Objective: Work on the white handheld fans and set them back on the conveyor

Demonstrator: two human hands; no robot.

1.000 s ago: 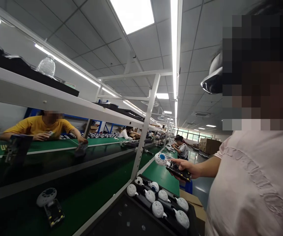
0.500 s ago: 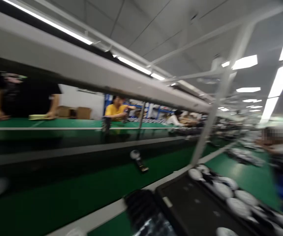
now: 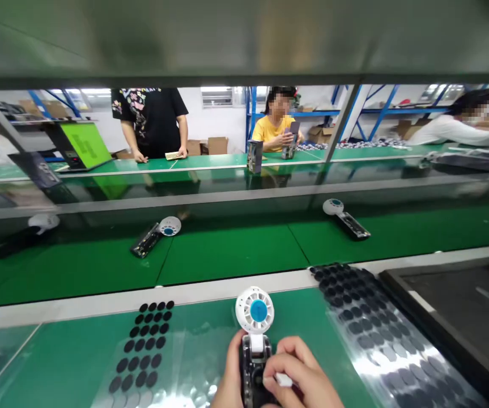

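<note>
Upright before me is a handheld fan (image 3: 256, 341) with a round white head, a blue centre disc and a dark handle with its inner parts showing. My left hand (image 3: 230, 375) is wrapped round the handle from the left. Bent over the handle's right side, my right hand (image 3: 301, 374) has its fingers pinched at the handle's front, and a small white piece (image 3: 284, 379) shows between them; its kind is unclear. A clear sheet with black round stickers (image 3: 145, 343) lies left of the fan, and a larger sheet of black discs (image 3: 363, 317) to the right.
Across the green conveyor belt (image 3: 231, 255) lie several similar fans, one at the left (image 3: 159, 235) and one at the right (image 3: 346, 218). A black tray (image 3: 452, 300) stands at the right. Co-workers sit or stand beyond. A wide grey beam (image 3: 244, 45) crosses overhead.
My view has swung left and down from the ceiling and the right side of the line. Both my hands and the fan they hold have come into view.
</note>
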